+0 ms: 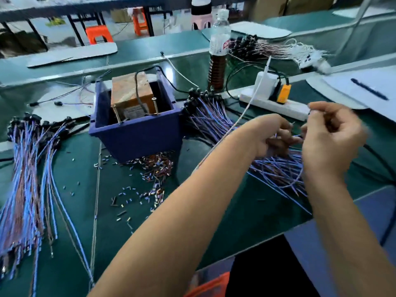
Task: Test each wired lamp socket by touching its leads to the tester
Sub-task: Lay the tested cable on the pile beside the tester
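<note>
At nine o'clock on the green bench (70, 243) a long bundle of wired sockets (27, 179) is lying with its black socket heads pointing away from the person, well apart from both hands. At about eleven o'clock the tester (130, 97), a brown transformer block with two upright screws, is sitting inside a blue bin (137, 136); cut bits of wire insulation (150, 174) are lying scattered just in front of it. Moving toward one o'clock, a second heap of wired sockets (212, 116) is fanning out beside the bin and running under the hands. The left hand (272, 136) is reaching into this heap with fingers curled around a few blue leads. At two o'clock the right hand (330, 133) is pinching a thin wire between thumb and fingertips, raised a little above the heap; blur is hiding the finer detail. By my judgement the person is separating one socket from the pile, not yet testing. The next move is calling for freeing that one pair of leads from the tangle, then carrying its bare ends leftward to the two screws without dragging neighbours along
</note>
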Tool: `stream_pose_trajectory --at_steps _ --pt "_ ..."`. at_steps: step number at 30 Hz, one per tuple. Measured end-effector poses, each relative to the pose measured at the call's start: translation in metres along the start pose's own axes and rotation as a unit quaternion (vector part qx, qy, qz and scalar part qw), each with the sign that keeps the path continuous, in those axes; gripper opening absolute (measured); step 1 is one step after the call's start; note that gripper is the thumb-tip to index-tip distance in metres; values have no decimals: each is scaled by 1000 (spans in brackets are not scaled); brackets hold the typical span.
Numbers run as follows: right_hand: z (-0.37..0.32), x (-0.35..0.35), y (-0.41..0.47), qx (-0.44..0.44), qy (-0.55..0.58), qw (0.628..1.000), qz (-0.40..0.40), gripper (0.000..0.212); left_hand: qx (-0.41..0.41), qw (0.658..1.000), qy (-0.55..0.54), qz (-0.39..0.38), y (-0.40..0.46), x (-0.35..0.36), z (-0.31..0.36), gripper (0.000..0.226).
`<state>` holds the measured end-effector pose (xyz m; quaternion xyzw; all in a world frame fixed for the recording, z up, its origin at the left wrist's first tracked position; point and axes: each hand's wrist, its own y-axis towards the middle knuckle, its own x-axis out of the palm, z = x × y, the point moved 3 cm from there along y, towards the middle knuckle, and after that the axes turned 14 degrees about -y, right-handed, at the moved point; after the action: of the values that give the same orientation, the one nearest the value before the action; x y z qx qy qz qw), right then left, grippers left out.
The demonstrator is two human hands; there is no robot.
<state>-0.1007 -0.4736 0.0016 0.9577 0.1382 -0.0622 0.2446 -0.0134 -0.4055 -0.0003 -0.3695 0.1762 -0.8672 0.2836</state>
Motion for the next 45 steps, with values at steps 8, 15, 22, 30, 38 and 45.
stream_pose_trajectory --at_steps 8,15,22,30,38,45 --pt "5 1 21 -114 -372 914 -118 40 185 944 -199 186 28 -30 28 31" --pt "-16 47 -3 -235 -410 833 -288 47 301 865 -356 187 9 -60 55 33" --pt "-22 54 -6 -243 -373 829 -339 37 361 828 -368 218 -14 -85 73 33" --pt "-23 26 11 -223 -348 858 -304 18 422 825 -243 288 -25 -102 76 21" --pt "-4 37 -3 -177 -424 819 -344 16 393 789 70 468 -20 -110 61 21" --pt "-9 52 -14 -242 -377 846 -290 44 372 788 195 450 -33 -96 43 26"
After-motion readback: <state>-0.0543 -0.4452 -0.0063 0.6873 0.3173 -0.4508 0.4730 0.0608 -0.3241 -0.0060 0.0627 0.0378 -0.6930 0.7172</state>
